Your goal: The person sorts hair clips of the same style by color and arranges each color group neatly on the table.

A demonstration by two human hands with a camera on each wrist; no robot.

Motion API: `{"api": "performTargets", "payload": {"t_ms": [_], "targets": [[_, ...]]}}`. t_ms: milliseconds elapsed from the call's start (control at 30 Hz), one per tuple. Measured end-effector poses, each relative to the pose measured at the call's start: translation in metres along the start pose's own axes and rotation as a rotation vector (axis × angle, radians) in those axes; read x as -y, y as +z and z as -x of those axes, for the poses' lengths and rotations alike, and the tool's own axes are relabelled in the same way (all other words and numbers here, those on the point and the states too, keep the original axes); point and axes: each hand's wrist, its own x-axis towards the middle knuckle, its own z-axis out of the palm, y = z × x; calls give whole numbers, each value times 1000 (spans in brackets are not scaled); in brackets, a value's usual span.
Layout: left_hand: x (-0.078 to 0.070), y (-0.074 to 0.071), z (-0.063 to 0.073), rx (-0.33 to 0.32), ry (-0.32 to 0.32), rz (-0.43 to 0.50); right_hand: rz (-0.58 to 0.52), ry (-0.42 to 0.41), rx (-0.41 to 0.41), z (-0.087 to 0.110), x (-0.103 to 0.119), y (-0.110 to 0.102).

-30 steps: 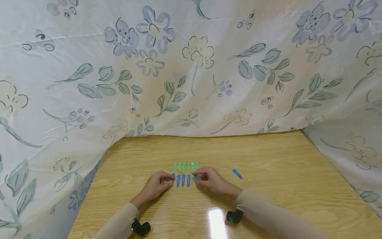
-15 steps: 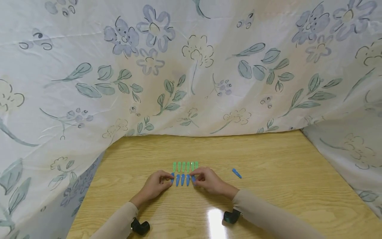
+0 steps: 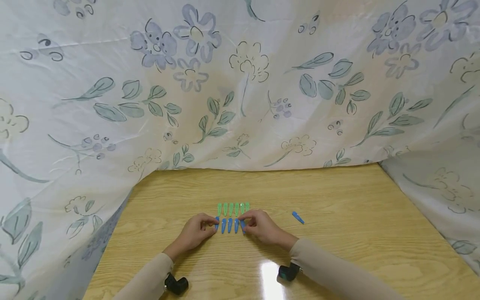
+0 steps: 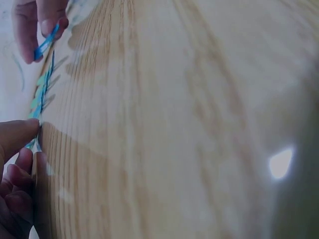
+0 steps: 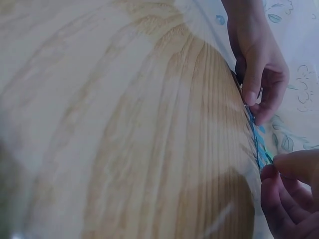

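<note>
A row of green snap hair clips (image 3: 231, 209) lies on the wooden table, with a row of blue ones just nearer the person. At the left end of the blue row, my left hand (image 3: 196, 231) holds a blue hair clip (image 3: 217, 223) between thumb and fingertips. My right hand (image 3: 264, 227) pinches another blue hair clip (image 3: 243, 226) at the right end; in the left wrist view this clip (image 4: 46, 44) appears tilted between the fingertips. Between the hands lie 3 blue clips (image 3: 230, 225), side by side and roughly parallel. The right fingers partly cover the last green clips.
One more blue hair clip (image 3: 298, 217) lies slanted on the table (image 3: 337, 250), right of the right hand. A floral cloth (image 3: 255, 125) hangs along the table's back and sides. Dark wrist devices (image 3: 176, 285) sit under both sleeves.
My right hand has shifted a little left with its blue clip, closing up on the blue row. The left hand keeps its place at the row's left end.
</note>
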Motion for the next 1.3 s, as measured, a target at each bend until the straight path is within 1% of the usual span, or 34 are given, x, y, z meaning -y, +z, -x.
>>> {"api": "performTargets", "payload": {"t_ms": [133, 200, 367, 467, 533, 700, 767, 1067, 1300], "targets": [[0, 0, -2, -10, 0, -17, 17, 19, 4, -3, 1, 2], [0, -1, -2, -5, -12, -22, 37, 12, -4, -4, 1, 3], [0, -3, -4, 4, -21, -26, 91, -10, -39, -7, 0, 6], [0, -3, -5, 7, -19, -22, 131, 3, -57, -9, -1, 8], [1, -4, -6, 7, -15, -15, 184, 15, -70, -9, -1, 9], [3, -5, -7, 15, -3, -2, 372, 33, -115, -9, 1, 10], [4, -5, -7, 21, -2, -3, 416, 36, -127, -9, 2, 11], [7, -7, -11, 32, -6, 2, 512, 22, -158, -13, 4, 12], [8, -8, -12, 34, -4, 0, 492, 26, -161, -14, 6, 10]]}}
